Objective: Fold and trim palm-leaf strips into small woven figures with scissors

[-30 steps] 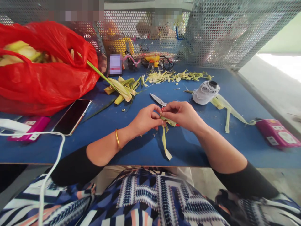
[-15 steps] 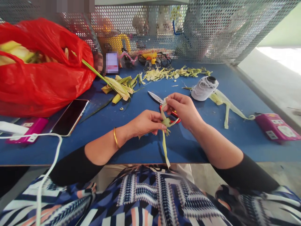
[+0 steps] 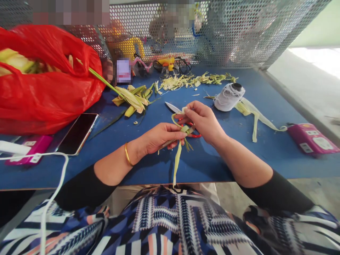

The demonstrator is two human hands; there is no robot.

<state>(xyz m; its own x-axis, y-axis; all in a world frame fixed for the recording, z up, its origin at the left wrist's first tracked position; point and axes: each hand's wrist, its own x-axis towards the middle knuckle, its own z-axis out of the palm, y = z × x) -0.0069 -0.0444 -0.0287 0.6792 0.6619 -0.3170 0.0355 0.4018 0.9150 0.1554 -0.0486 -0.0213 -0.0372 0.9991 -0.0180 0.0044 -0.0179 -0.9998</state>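
Observation:
Over the middle of the blue table (image 3: 239, 156) my left hand (image 3: 159, 138) pinches a small folded knot of pale green leaf strip (image 3: 177, 163), whose long tail hangs down past the table's front edge. My right hand (image 3: 203, 120) is closed on the strip's other end and holds it up and back from the knot. Red-handled scissors (image 3: 172, 107) lie on the table just behind and under my hands.
A red plastic bag (image 3: 47, 92) full of leaves fills the left. A phone (image 3: 77, 134), a pink box (image 3: 29, 147) and a white cable (image 3: 53, 198) lie front left. Leaf scraps (image 3: 132, 97), a white thread spool (image 3: 228, 96) and another pink box (image 3: 310, 139) sit behind and right. Perforated mesh (image 3: 239, 32) closes the back.
My right hand has drawn its end of the strip up and away from the knot, looping it. My left hand has stayed on the knot, and the hanging tail has swung slightly left.

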